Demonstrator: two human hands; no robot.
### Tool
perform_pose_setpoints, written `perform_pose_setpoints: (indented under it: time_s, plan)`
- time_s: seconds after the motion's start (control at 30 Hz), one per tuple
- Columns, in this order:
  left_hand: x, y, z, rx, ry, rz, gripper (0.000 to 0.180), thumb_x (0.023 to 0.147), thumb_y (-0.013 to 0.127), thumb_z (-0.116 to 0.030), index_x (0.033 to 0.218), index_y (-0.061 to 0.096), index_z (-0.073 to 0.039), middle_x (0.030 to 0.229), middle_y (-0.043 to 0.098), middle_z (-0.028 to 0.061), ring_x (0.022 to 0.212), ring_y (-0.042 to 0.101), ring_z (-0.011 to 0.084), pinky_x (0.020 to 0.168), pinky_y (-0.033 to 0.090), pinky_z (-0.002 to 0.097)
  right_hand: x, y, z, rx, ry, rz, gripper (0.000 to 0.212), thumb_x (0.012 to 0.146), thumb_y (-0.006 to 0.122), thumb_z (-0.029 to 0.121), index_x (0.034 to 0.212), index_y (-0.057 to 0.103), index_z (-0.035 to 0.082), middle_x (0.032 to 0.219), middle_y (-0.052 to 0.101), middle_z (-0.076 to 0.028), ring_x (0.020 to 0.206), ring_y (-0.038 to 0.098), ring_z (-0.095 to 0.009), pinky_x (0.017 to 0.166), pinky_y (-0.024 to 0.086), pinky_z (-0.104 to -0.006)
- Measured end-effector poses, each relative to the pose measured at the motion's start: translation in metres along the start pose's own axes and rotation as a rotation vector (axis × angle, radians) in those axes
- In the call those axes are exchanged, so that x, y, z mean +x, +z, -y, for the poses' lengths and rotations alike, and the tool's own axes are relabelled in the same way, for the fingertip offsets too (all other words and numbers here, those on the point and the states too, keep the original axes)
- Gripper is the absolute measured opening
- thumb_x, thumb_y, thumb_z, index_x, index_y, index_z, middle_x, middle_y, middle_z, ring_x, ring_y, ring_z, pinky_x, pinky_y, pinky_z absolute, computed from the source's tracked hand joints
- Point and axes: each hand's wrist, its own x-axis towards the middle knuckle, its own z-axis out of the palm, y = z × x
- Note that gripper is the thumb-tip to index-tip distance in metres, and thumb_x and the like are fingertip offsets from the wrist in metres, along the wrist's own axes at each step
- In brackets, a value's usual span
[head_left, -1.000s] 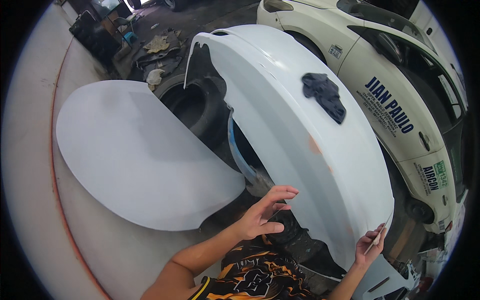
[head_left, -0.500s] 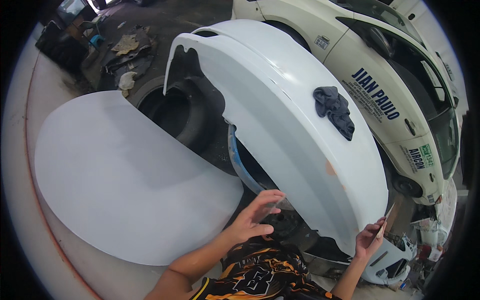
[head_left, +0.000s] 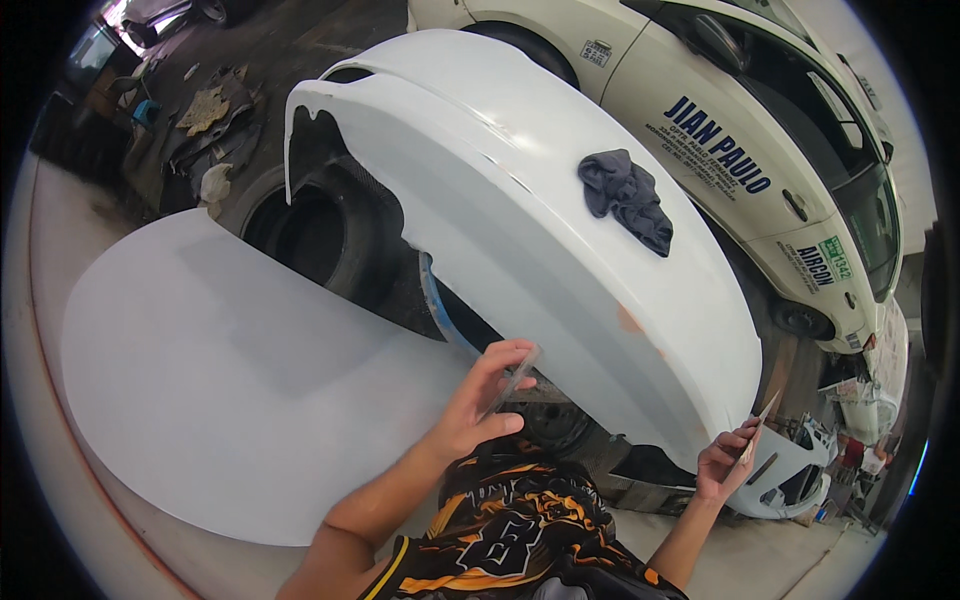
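My left hand (head_left: 478, 398) is closed on a thin, flat, translucent plate (head_left: 512, 380), held with the thumb apart below it. A thin, flat, light-coloured piece like a spreader (head_left: 757, 428) is gripped upright in my right hand (head_left: 722, 462), beside the near right end of a white car bumper (head_left: 560, 235). Neither hand visibly presses on the bumper. Tan patches (head_left: 629, 318) show along its ridge, and a crumpled dark grey cloth (head_left: 625, 198) lies on its upper face.
A large, smooth white panel (head_left: 230, 400) spreads at the left. Black tyres (head_left: 300, 235) sit under the bumper's left end. A cream car (head_left: 720, 140) with lettering on its doors stands beyond. Another bumper (head_left: 790, 480) and scrap parts lie at the right; torn sheets (head_left: 210, 125) lie far left.
The view has shifted, so the bumper, cloth and cream car appear further left. Both hands keep hold of their thin flat pieces; the left hand sits slightly higher and further left in the picture.
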Motion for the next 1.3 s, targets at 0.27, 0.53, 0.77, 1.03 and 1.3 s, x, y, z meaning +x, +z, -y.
perform_pose_setpoints:
  time_s: [0.27,0.53,0.77,1.03,1.3]
  plan:
    - [0.032,-0.007,-0.02,0.266,0.094,0.13,0.067,0.095,0.072,-0.027,0.153,0.042,-0.014,0.156,0.034,0.0252,0.145,0.04,0.0357,0.114,0.042,0.0529,-0.01,-0.018,-0.002,0.034,-0.09,-0.026,0.031,0.112,0.05,0.035,0.129,0.068,0.016,0.104,0.077,0.002,0.086,0.07,-0.011,0.051,0.045,-0.0196]
    - [0.065,0.011,0.011,0.214,0.17,0.162,0.075,0.093,0.075,-0.04,0.155,0.039,-0.016,0.155,0.037,0.0272,0.142,0.042,0.0405,0.108,0.048,0.0562,-0.061,-0.056,0.041,0.042,-0.385,-0.188,0.037,0.112,0.046,0.04,0.131,0.067,0.017,0.083,0.067,-0.002,0.068,0.064,-0.01,0.045,0.043,-0.0228]
    - [0.098,0.026,0.013,0.249,0.094,0.111,0.085,0.089,0.075,-0.048,0.155,0.035,-0.011,0.159,0.033,0.0292,0.147,0.036,0.0473,0.113,0.04,0.0671,-0.127,-0.128,0.071,0.011,-0.743,-0.364,0.036,0.104,0.065,0.031,0.126,0.065,0.003,0.103,0.073,-0.007,0.095,0.072,-0.018,0.073,0.063,-0.0351]
    - [0.128,0.069,-0.005,0.46,0.16,0.325,0.084,0.088,0.076,-0.042,0.156,0.037,-0.013,0.158,0.035,0.0285,0.147,0.036,0.048,0.113,0.036,0.0679,-0.111,-0.139,0.047,-0.003,-0.681,-0.657,0.039,0.105,0.064,0.031,0.131,0.063,0.003,0.118,0.073,-0.01,0.105,0.071,-0.024,0.094,0.057,-0.0397]
    - [0.14,0.168,-0.012,1.104,0.242,0.71,0.072,0.066,0.078,-0.015,0.137,0.067,-0.027,0.149,0.042,0.0213,0.142,0.038,0.0479,0.111,0.033,0.063,-0.01,-0.029,0.07,-0.622,-0.258,-0.537,0.04,0.103,0.067,0.027,0.129,0.065,-0.003,0.119,0.072,-0.009,0.107,0.069,-0.017,0.095,0.055,-0.0345]
